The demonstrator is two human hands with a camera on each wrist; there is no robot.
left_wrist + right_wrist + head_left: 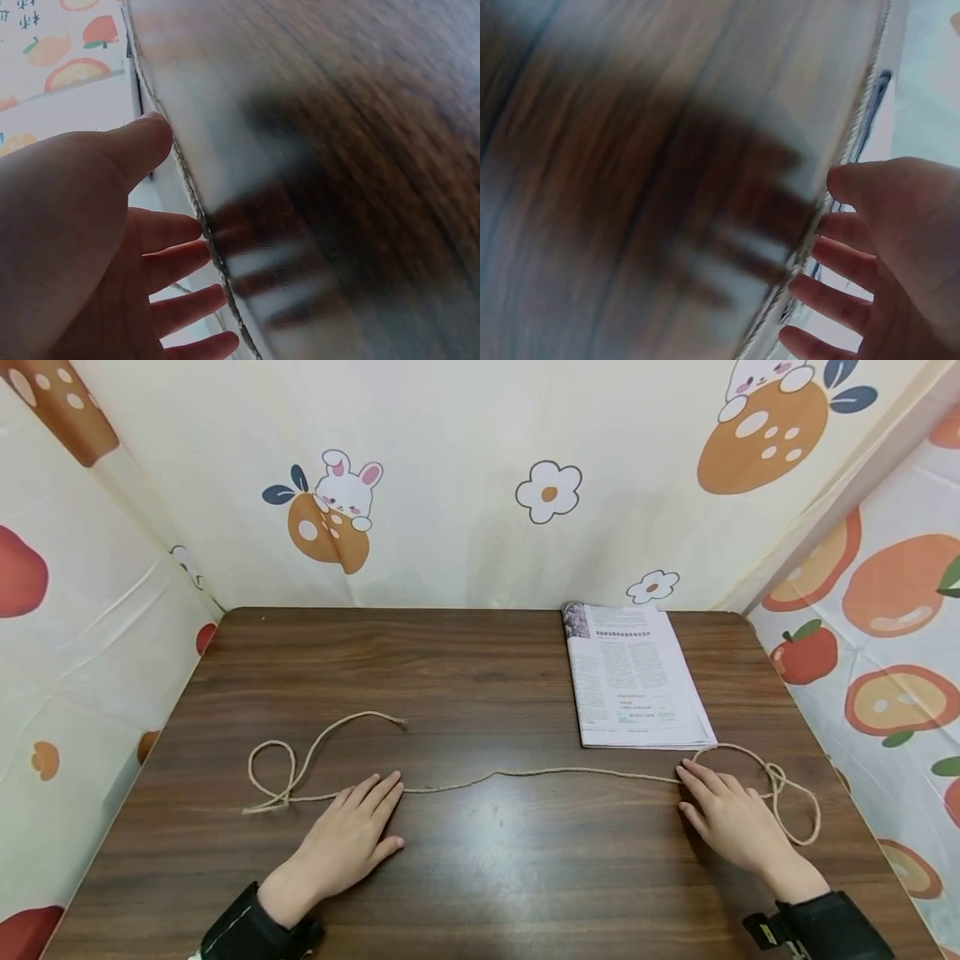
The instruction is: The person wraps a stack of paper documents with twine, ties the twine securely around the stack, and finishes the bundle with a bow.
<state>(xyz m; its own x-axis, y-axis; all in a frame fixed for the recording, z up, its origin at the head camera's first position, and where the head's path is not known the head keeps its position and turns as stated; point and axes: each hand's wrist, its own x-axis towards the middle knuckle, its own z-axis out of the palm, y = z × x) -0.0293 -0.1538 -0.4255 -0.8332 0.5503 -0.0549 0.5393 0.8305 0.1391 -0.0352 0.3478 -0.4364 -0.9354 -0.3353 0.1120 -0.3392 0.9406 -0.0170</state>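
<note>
A thin beige rope (570, 770) lies across the brown table, nearly straight in its middle. Its left end makes a loop (258, 760) with a loose tail curving to the back; its right end coils in a larger loop (816, 827). My left hand (341, 843) is palm down with fingers straight, fingertips right at the rope beside the left loop. Likewise my right hand (731, 818) stretches its fingers over the rope near the right coil. In the wrist views, the left fingers (184, 266) and right fingers (840, 262) are extended and slightly spread along the rope.
A folded printed magazine (637, 677) lies at the table's back right, its front edge close to the rope's right coil. The wooden tabletop (480, 877) is bordered by patterned cloth walls (450, 485) at the back and both sides.
</note>
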